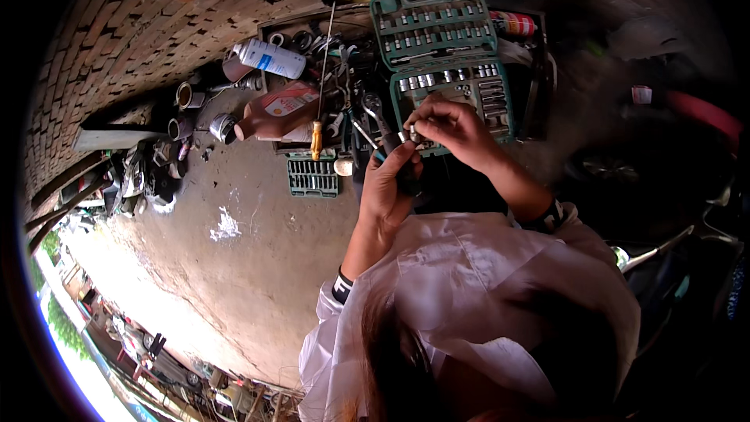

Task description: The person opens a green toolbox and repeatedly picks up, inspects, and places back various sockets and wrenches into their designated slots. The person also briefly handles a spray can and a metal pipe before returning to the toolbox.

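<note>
My left hand [387,181] is closed around a dark-handled tool [408,180], mostly hidden by the palm and fingers. Just above it, my right hand [460,132] pinches a small metal socket [415,133] between thumb and fingertips. The two hands are close together, over the near edge of an open green socket set case [504,91]. Chrome sockets [417,81] sit in rows in its lower half, and its raised lid [433,32] holds small bit sockets. A ratchet wrench [371,104] shows beyond my left hand; whether the hand touches it is unclear.
Left of the case, a tray [269,26] holds wrenches, a white spray can [272,58], a brown plastic bottle [281,108] and a long screwdriver [317,140]. A smaller green socket case [313,177] lies on the concrete floor [275,258]. A brick wall [146,23] stands behind.
</note>
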Demonstrator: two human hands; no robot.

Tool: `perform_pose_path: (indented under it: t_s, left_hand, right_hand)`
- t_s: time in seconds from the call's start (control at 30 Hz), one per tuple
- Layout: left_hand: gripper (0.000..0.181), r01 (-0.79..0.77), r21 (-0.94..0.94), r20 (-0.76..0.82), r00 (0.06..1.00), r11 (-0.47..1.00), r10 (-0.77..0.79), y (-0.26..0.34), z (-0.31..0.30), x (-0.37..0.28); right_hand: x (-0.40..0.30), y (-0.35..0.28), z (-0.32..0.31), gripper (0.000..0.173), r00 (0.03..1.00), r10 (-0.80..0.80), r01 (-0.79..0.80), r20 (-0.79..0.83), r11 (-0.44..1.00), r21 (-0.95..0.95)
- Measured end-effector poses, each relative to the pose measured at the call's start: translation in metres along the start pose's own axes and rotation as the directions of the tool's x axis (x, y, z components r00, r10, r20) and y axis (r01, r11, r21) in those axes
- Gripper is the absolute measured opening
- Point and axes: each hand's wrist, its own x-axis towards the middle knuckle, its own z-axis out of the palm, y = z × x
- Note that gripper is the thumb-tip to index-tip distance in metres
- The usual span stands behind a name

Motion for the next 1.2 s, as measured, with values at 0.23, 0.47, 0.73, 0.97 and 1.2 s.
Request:
perform_pose_path:
  t_s: [0.23,0.47,0.73,0.97,1.2]
  left_hand:
    - [0.01,-0.068,0.083,-0.052,0.996,0.994,0.072,-0.011,-0.016,0.013]
    - [0.012,-0.013,0.068,-0.111,0.994,0.998,0.02,-0.015,-0.039,0.018]
    - [0.012,0.031,0.024,-0.12,0.992,0.999,-0.028,-0.015,-0.051,0.018]
    - [0.013,-0.032,0.042,-0.148,0.988,0.999,0.038,-0.014,-0.048,0.015]
    - [0.013,-0.017,0.022,-0.152,0.988,1.0,0.02,-0.014,-0.05,0.016]
  right_hand:
    - [-0.004,0.012,0.0,0.01,0.943,-0.316,0.246,-0.099,0.869,-0.429]
    - [0.005,0.057,-0.089,0.021,0.862,-0.099,-0.151,-0.498,0.887,-0.437]
    - [0.034,0.094,-0.147,0.023,0.869,-0.312,-0.215,-0.383,0.46,-0.862]
    - [0.04,0.08,-0.132,0.025,0.875,-0.274,-0.314,-0.399,0.306,-0.899]
    - [0.034,0.087,-0.113,0.018,0.868,-0.326,-0.223,-0.373,0.416,-0.882]
